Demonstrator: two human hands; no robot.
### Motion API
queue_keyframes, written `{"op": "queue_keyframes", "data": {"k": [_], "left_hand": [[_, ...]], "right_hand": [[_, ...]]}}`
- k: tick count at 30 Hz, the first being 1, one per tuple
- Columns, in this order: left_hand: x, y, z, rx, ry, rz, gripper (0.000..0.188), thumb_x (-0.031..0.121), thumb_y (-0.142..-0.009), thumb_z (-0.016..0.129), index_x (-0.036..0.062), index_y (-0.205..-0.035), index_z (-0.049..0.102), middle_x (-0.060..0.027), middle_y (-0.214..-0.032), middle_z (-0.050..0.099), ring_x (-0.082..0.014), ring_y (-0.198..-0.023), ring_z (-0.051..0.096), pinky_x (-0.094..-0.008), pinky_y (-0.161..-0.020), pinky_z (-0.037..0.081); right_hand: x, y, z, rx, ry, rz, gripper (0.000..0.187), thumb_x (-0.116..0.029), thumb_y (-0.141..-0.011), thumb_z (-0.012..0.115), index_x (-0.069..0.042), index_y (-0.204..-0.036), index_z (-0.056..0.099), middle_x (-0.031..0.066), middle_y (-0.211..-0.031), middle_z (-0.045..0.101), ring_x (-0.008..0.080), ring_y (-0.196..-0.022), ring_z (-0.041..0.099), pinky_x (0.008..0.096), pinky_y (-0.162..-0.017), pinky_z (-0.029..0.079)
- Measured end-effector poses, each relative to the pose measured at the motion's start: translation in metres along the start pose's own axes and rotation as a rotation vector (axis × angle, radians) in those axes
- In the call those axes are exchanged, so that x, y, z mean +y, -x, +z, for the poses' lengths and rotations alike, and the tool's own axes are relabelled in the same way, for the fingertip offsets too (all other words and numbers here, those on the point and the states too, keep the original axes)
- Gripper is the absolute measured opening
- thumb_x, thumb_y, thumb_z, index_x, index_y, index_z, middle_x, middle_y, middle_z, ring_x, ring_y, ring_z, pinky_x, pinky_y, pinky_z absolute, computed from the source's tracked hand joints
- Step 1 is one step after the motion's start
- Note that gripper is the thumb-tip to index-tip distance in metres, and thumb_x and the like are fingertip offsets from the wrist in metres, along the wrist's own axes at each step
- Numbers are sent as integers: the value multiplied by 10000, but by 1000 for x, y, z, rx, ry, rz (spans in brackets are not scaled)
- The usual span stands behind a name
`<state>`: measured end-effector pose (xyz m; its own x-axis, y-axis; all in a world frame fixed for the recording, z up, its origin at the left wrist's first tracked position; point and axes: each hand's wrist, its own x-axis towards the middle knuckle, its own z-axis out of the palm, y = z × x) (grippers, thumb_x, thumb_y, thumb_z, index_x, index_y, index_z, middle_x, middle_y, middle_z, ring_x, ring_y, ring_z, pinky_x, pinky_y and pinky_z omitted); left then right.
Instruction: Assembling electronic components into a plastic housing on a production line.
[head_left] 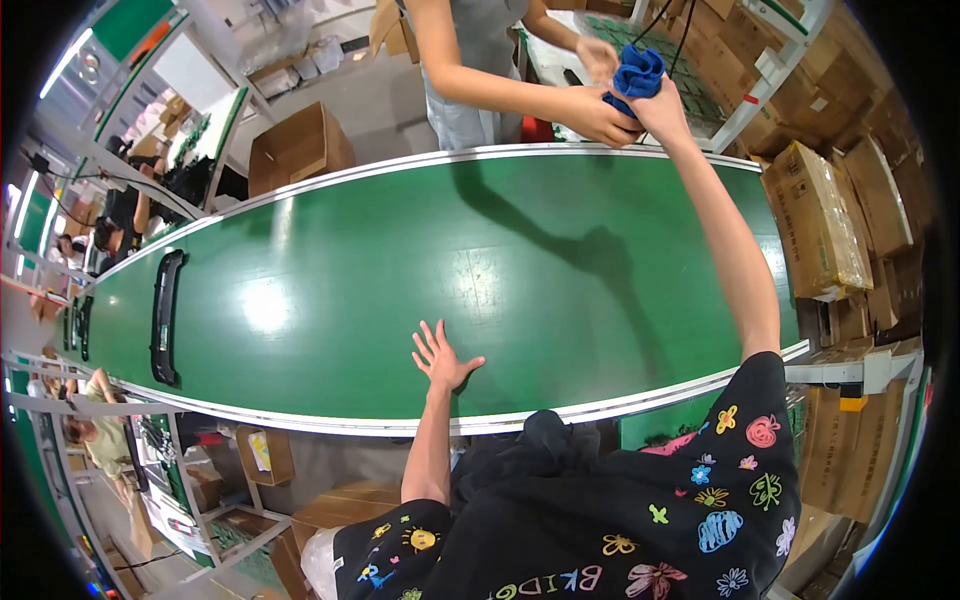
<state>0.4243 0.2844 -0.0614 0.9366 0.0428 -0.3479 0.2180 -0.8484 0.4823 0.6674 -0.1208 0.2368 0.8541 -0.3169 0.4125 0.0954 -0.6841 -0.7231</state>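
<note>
My left hand (pixel 446 366) lies on the green conveyor belt (pixel 380 260) near its front edge, fingers spread and nothing in them. Stretched across to the far right side, my right hand (pixel 657 108) is closed on a bunched blue cloth (pixel 638 72). A co-worker's hand (pixel 603 118) reaches in from the far side and meets the cloth's lower end; whether it grips the cloth too is hard to see. That person's other hand (pixel 597 58) is raised close by. Black cords (pixel 683 40) hang right behind the cloth.
A long black slotted part (pixel 166 317) lies across the belt at the left, with smaller dark parts (pixel 84 328) farther along. White rails (pixel 330 420) edge the belt. Cardboard boxes (pixel 815 220) stack at the right; an open carton (pixel 298 150) stands beyond the far rail.
</note>
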Motion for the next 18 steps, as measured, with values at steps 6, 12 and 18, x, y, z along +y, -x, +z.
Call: {"op": "queue_keyframes", "data": {"k": [6, 12, 18], "left_hand": [[-4, 2, -9, 10, 5, -31, 1271, 491, -522, 865, 162, -1488, 107, -157, -1561, -70, -423, -1418, -89, -639, -1090, 22], [-11, 0, -10, 21, 18, 3, 1276, 488, -517, 868, 166, -1488, 106, -155, -1562, -70, -422, -1419, -90, -641, -1089, 20], [-21, -2, -22, -48, -27, -10, 1285, 483, -531, 865, 157, -1490, 76, -173, -1556, -87, -425, -1415, -105, -638, -1090, 9]], "right_hand": [[-19, -10, 27, -61, 150, -18, 709, -502, -616, 780, -56, -1136, 598, 132, -1094, 617, 305, -1048, 572, 404, -907, 442], [-12, -28, 58, 70, 592, -38, 792, -576, -579, 759, -92, -1184, 599, 133, -1260, 454, 320, -1182, 396, 485, -964, 318], [-17, 16, 40, 124, 374, -44, 694, -504, -635, 752, -248, -1249, 554, 160, -1277, 397, 373, -1189, 359, 528, -987, 291]]}}
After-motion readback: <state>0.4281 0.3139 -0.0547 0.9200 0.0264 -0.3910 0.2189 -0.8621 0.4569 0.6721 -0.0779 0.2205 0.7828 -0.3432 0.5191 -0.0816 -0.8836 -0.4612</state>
